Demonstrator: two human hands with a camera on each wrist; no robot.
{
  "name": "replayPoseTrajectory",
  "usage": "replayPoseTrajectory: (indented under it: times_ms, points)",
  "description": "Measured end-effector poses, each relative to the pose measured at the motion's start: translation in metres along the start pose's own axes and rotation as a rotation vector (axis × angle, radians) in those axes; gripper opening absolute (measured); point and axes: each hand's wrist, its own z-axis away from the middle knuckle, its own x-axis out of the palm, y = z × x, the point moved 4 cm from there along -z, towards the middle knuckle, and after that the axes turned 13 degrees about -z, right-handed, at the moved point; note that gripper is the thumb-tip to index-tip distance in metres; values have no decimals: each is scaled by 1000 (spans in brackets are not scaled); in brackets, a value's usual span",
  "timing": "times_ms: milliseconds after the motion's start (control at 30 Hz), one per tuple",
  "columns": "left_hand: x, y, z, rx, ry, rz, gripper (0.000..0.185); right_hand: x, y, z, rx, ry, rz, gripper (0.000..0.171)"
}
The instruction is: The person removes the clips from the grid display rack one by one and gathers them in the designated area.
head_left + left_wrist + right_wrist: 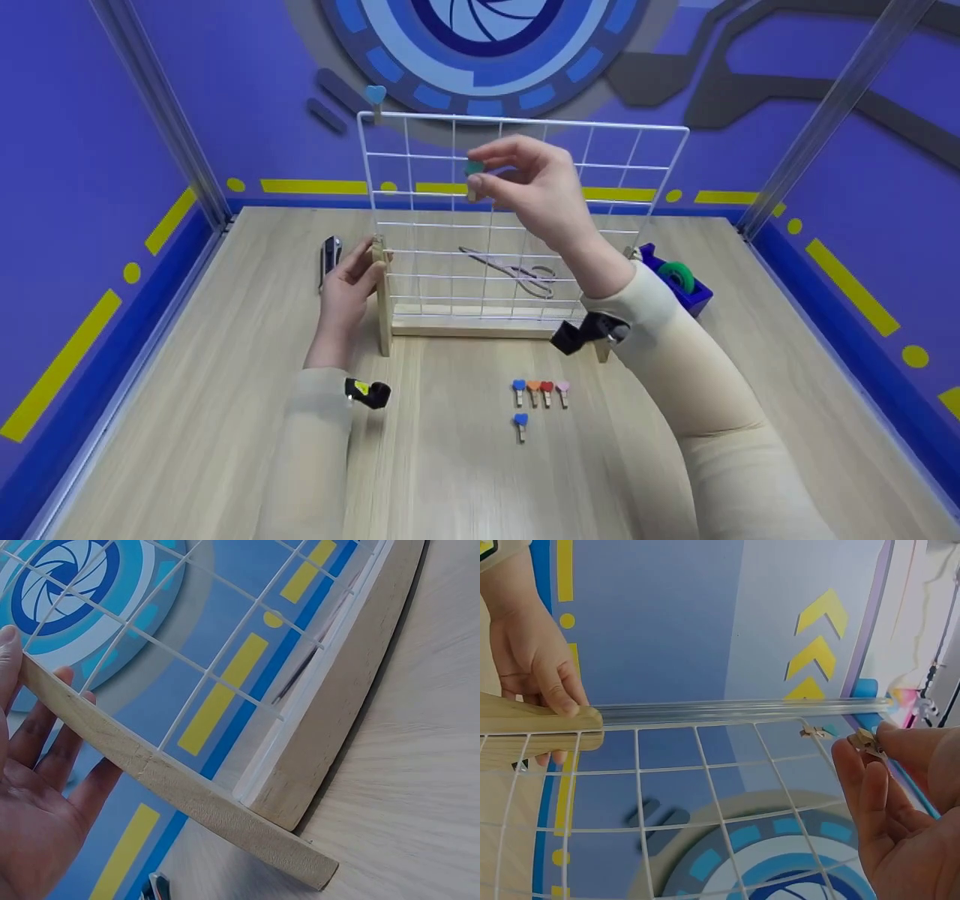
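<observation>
A white wire grid [523, 121] stands upright in a wooden frame [472, 328]. My left hand [346, 289] grips the top of the frame's left wooden post [180, 791], thumb on one side and fingers on the other. In front of the grid's upper middle, my right hand [544, 187] pinches a small wooden clothespin with a green heart [474, 168] between thumb and fingers. Another clothespin with a light blue heart [376, 95] is clipped to the grid's top left corner. In the right wrist view the held clothespin [866, 741] shows its wooden side.
Several heart clothespins lie on the table in front: a row with blue [519, 388], orange [533, 388], red [547, 390] and pink [562, 390], and one blue [521, 421] below. Behind the grid are scissors [517, 274]; a box cutter [328, 259] lies left, a tape dispenser [694, 296] right.
</observation>
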Motion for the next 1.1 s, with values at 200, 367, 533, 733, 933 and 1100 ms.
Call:
replayPoseTrajectory:
  times_ms: [200, 367, 533, 733, 933, 1100]
  points:
    - [0, 0, 0, -5, 5, 12, 54, -12, 11, 20, 5, -15, 1, 22]
    - [0, 1, 1, 3, 2, -2, 54, -24, 22, 38, 37, -17, 7, 21]
    - [-1, 1, 0, 5, 0, 7, 55, -36, 32, 58, 93, -3, 11, 21]
    - [-1, -1, 1, -5, -11, 4, 55, -48, 46, 80, 173, 14, 23, 22]
    - [-1, 1, 1, -11, -23, -11, 57, -59, 61, 103, 249, 45, 44, 23]
    - [-1, 2, 2, -15, -14, -40, 55, -66, 76, 126, 289, 46, 56, 23]
